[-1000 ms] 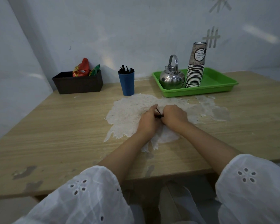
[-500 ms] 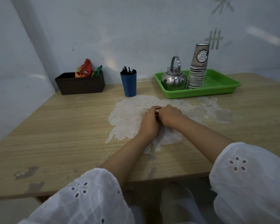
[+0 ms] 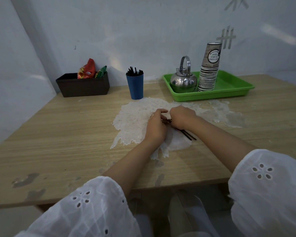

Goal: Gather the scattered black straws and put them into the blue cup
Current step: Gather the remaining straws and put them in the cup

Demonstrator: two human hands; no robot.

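— Whereabouts of the black straws point(image 3: 188, 135)?

— Gathered into a small bundle over the pale worn patch point(image 3: 135, 120) in the middle of the tabletop point(image 3: 67, 134). Lying low and slantwise, with a short length poking out toward the person's right from under the right hand point(image 3: 181, 117).

— State of the hands?

— Right hand closed over the bundle, fingers curled down round it, knuckles up. Left hand point(image 3: 156, 125) just beside it, fingers curled in against the bundle's other ends, thumb stretched over the top, thin ring point(image 3: 152, 115) on one finger. Touching those ends for certain; pinching them or not, impossible to tell from here.

— And the blue cup point(image 3: 135, 87)?

— Upright further back on the tabletop, at the far edge of the worn patch, well apart from the hands. Already stocked with standing straws point(image 3: 134, 71), tips jutting above the rim.

— Round about?

— Left of the cup, against the wall, a dark box point(image 3: 83, 86) with red and green snack packets point(image 3: 88, 71) sticking out. Right of the cup, a green tray point(image 3: 212, 96) carrying a shiny steel kettle point(image 3: 183, 82) and, just beside it, a tall stack of paper cups point(image 3: 209, 69) turned upside down. Nearest the camera, white eyelet sleeves point(image 3: 92, 211) on both arms, bare forearms reaching in over the tabletop's front edge.
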